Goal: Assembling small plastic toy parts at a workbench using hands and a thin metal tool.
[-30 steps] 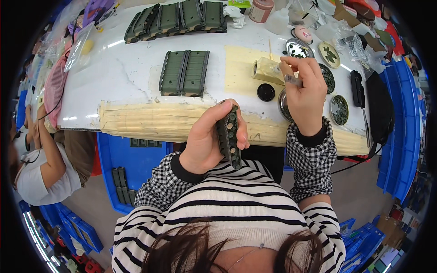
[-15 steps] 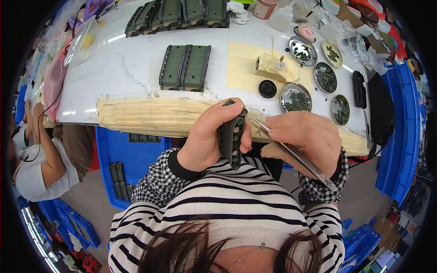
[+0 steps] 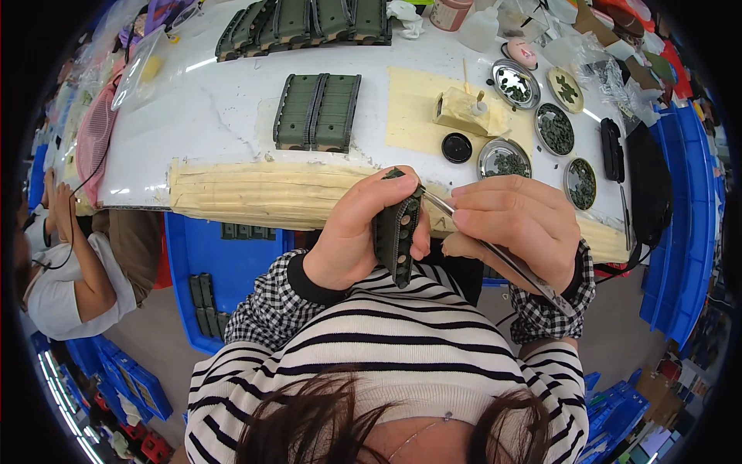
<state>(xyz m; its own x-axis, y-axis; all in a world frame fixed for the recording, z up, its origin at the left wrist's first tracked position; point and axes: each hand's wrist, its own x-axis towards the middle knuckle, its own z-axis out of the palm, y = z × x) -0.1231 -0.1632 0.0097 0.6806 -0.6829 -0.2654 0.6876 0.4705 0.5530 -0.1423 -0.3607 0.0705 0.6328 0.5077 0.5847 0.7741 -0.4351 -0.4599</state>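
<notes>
Model pc [image 3: 398, 241] | in L hand [image 3: 346, 230] | R hand [image 3: 516, 220]: tweezers [image 3: 522, 271] @ top end

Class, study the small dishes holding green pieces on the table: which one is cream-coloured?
The cream dish at the back, just right of the farthest silver dish. Its pale colour sets it apart; the others have silver rims.

A glossy white worktop [image 3: 197, 97] – its near edge covered in cream tape [image 3: 239, 193] – stands over grey floor [image 3: 618, 321], blue plastic bins [image 3: 684, 224] beyond its right edge.
</notes>
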